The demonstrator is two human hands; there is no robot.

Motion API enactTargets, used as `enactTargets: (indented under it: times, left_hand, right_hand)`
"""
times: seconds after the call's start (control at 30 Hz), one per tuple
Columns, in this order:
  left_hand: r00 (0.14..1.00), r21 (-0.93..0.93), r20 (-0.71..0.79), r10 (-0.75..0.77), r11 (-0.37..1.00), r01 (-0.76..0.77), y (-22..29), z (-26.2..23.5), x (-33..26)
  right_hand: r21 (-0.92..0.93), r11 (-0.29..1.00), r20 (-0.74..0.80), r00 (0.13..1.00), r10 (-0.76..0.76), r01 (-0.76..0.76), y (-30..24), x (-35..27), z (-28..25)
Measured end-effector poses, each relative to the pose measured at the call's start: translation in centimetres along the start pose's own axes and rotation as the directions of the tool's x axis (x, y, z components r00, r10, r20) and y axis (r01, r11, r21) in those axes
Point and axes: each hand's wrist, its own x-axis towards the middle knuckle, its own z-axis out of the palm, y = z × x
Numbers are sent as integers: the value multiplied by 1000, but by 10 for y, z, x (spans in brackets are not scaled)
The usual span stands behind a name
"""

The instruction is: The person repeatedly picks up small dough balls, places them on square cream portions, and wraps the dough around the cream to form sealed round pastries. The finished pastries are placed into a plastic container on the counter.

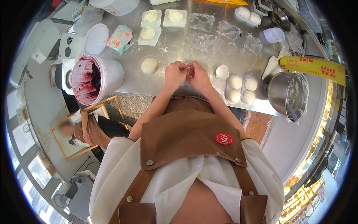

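My left hand [175, 75] and my right hand [198, 79] meet over the front of the steel table [179, 52]. Their fingers are pinched together at the tips, around something small that I cannot make out. Left of them, a smooth white dough ball [149, 65] rests on the metal. A white fluted paper cup [222, 72] stands to the right of my right hand. Beyond it are two clear trays holding round white balls [235, 81]. Farther back on the left, swirls of pale cream [148, 33] sit on white square sheets.
At left stands a white tub [112, 76] smeared inside with dark red filling, near a lid [96, 39] and a tissue pack [120, 38]. On the right are a piping bag [271, 65], a yellow roll [313, 68] and a steel bowl [278, 91]. Another person [93, 128] is at lower left.
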Motion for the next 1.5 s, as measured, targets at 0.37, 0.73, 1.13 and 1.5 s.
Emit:
enactTargets:
  times: [0.37,0.73,1.13,1.5]
  left_hand:
    - [998,-216,43,-52,975,60,-19,1,0]
    - [998,-268,31,62,962,-52,-38,1,0]
    - [966,59,-36,256,965,-254,-5,-3,-7]
    - [990,-185,-40,139,972,-144,-12,8,-11]
  right_hand:
    - [-69,998,-80,997,-19,14,12,3,6]
    - [12,1000,-159,987,22,-20,15,0,2]
    - [5,999,-172,984,37,-37,14,-1,1]
    - [62,998,-192,981,39,-27,18,-3,3]
